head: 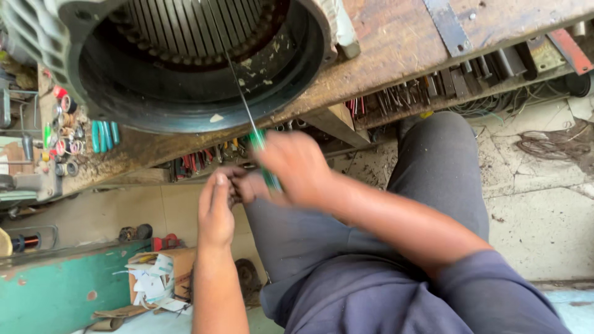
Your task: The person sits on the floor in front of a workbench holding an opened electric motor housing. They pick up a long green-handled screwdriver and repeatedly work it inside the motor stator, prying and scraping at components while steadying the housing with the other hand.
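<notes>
From the head camera, looking down, the right hand (pixel 297 168) is closed around a long thin tool with a green handle and a metal rod (pixel 263 162). The rod runs up from the hand into the big round grey metal motor shell (pixel 185 99), which lies on its side on the worn brown wooden table (pixel 396 43). Inside the shell are many thin slots in a ring.

The left hand (pixel 216 207) is just beside the right hand, below the table edge. Its fingers are curled near the green handle, but I cannot tell what it holds, because that part is blurred.

Small green-handled tools (pixel 104 135) and little spools (pixel 65 148) lie on the table to the left of the shell. A torn brown cardboard box with papers (pixel 162 278) sits on the floor below.
</notes>
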Available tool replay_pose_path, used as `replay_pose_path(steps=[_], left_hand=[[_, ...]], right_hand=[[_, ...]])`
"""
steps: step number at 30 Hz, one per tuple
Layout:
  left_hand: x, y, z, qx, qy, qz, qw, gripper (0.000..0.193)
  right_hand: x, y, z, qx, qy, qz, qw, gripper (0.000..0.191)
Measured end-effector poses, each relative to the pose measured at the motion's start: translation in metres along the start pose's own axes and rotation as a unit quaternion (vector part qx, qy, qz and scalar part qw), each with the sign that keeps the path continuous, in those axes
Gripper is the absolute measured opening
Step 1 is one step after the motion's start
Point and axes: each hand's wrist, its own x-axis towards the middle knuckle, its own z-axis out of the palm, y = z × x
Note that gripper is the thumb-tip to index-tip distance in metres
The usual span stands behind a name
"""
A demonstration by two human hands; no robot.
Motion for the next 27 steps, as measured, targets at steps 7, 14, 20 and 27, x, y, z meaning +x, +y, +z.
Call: replay_pose_path(steps=[7,14,20,27], left_hand=[[0.001,-0.006,-0.001,0.021,0.023,0.042,0.999,0.039],[0.023,-0.006,0.000,-0.076,0.001,0.060,0.995,0.037],[0.058,0.021,0.030,-0.046,-0.048,0.109,0.992,0.032],[0.076,0.018,0.051,0.139,-0.004,0.069,0.988,0.025]], right_hand=[[0.006,-0.025,-0.016,-0.025,-0.078,-0.012,0.997,0.050],[-0.007,-0.074,-0.038,-0.251,-0.156,-0.201,0.934,0.056],[-0.038,-0.073,-0.007,-0.266,-0.259,-0.140,0.918,0.053],[-0.096,-0.096,0.012,-0.154,-0.273,-0.044,0.949,0.049]])
